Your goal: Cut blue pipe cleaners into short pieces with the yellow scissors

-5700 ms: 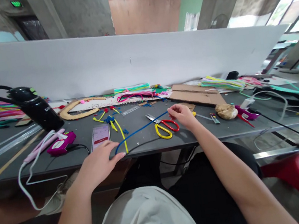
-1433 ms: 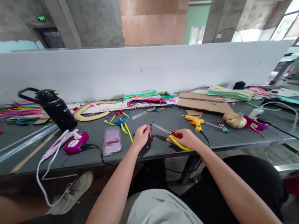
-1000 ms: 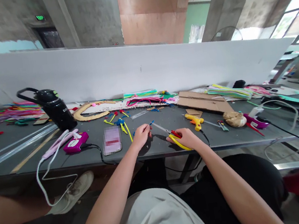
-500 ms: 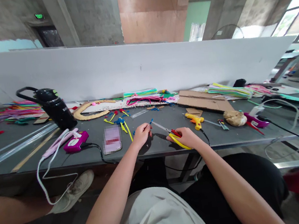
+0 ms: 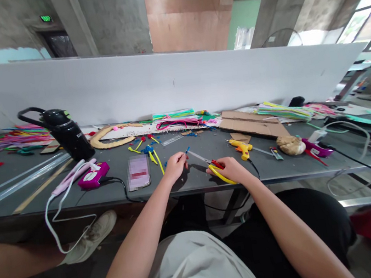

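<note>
My left hand (image 5: pixel 176 166) is closed in a pinch near the table's front edge, with a small blue piece (image 5: pixel 187 149) sticking up from its fingertips. The piece looks like a bit of pipe cleaner. In my right hand (image 5: pixel 232 169) are scissors with red and yellow handles (image 5: pixel 224 177). Their blades (image 5: pixel 198 157) point left, and the tips lie close beside the blue piece; contact cannot be made out. Left of my left hand lie yellow and blue pipe-cleaner shapes (image 5: pixel 150 152) and a phone (image 5: pixel 138 173).
A yellow glue gun (image 5: pixel 242 147) lies right of my right hand. Cardboard (image 5: pixel 253 124) and pipe-cleaner bundles (image 5: pixel 284 112) line the back. At left stand a black bottle (image 5: pixel 68 138) and a purple box (image 5: pixel 93 176) with a cable. Another person's leg (image 5: pixel 18 254) shows at lower left.
The camera view has shifted very slightly. Both hands, the blue piece and the scissors keep nearly the same positions.
</note>
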`<act>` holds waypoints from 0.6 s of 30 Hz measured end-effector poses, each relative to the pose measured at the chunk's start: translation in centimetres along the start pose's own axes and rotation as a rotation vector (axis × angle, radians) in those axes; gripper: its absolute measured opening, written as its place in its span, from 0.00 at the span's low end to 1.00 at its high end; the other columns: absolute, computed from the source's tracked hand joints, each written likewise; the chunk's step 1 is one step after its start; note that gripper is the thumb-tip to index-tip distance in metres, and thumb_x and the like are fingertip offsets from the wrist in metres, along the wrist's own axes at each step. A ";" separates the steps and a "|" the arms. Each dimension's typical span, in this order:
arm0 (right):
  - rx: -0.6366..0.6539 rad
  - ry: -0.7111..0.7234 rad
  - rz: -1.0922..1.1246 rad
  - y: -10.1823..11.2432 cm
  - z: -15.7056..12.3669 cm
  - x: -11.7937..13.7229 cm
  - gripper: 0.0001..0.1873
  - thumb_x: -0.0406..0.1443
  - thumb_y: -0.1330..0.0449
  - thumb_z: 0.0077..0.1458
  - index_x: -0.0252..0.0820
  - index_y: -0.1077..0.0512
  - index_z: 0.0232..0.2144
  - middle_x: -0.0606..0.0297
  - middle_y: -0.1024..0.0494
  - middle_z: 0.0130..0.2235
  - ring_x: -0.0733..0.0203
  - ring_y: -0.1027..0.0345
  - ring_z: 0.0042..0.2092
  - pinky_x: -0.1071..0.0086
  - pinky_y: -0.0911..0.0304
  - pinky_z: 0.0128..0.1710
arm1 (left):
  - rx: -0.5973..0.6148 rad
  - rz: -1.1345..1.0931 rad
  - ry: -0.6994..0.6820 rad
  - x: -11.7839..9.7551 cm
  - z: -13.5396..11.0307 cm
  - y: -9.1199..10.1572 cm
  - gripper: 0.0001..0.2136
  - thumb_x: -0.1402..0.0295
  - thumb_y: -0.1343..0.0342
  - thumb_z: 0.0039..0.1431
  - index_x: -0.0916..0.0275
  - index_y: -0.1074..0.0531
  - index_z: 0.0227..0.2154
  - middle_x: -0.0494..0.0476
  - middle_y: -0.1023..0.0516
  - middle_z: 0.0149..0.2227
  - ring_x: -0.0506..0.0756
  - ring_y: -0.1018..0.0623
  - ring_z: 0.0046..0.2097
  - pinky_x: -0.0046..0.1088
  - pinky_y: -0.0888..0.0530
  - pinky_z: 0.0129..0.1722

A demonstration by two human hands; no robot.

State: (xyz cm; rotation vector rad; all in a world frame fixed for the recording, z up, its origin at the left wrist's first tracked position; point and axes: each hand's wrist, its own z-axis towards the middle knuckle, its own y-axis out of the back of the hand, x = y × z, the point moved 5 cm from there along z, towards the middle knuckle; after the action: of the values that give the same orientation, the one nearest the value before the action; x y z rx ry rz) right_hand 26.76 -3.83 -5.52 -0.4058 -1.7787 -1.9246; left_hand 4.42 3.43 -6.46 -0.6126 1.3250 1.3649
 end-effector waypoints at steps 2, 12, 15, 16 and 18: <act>0.007 -0.003 -0.002 0.0 0.1 -0.1 0.31 0.62 0.40 0.49 0.41 0.37 0.19 0.72 0.38 0.21 0.67 0.53 0.27 0.70 0.56 0.25 | 0.000 0.002 -0.006 0.1 0.0 0.0 0.15 0.57 0.53 0.66 0.60 0.29 0.31 0.50 0.27 0.21 0.53 0.30 0.26 0.29 0.37 0.31; 0.026 -0.002 -0.096 0.4 0.0 0.5 0.33 0.64 0.44 0.51 0.40 0.31 0.21 0.68 0.34 0.22 0.66 0.48 0.26 0.69 0.55 0.26 | 0.004 0.019 -0.009 0.0 0.0 0.0 0.15 0.57 0.54 0.66 0.60 0.29 0.31 0.50 0.27 0.21 0.53 0.31 0.26 0.29 0.37 0.30; 0.036 -0.021 -0.273 0.8 0.2 0.8 0.31 0.62 0.45 0.55 0.41 0.26 0.25 0.62 0.25 0.26 0.62 0.39 0.29 0.69 0.54 0.27 | 0.005 0.028 -0.006 0.0 -0.1 -0.1 0.15 0.57 0.54 0.66 0.60 0.29 0.31 0.50 0.27 0.21 0.53 0.30 0.26 0.29 0.37 0.31; 0.040 -0.026 -0.333 1.0 0.3 0.9 0.30 0.60 0.45 0.56 0.42 0.24 0.27 0.60 0.23 0.29 0.60 0.36 0.31 0.69 0.53 0.27 | 0.006 0.031 -0.005 0.0 0.0 -0.1 0.15 0.57 0.54 0.66 0.60 0.29 0.30 0.50 0.27 0.22 0.53 0.30 0.26 0.29 0.37 0.31; 0.053 -0.029 -0.411 1.2 0.7 1.0 0.26 0.57 0.45 0.57 0.43 0.21 0.30 0.56 0.20 0.34 0.55 0.31 0.35 0.68 0.53 0.28 | 0.008 0.035 -0.004 0.0 0.0 -0.1 0.15 0.57 0.53 0.66 0.60 0.29 0.30 0.50 0.27 0.22 0.54 0.30 0.26 0.29 0.37 0.31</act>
State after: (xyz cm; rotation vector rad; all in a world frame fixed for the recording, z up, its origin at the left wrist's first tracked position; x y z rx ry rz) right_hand 26.45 -3.34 -3.93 -0.0487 -2.0506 -2.1412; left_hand 4.48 3.40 -6.45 -0.5833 1.3426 1.3886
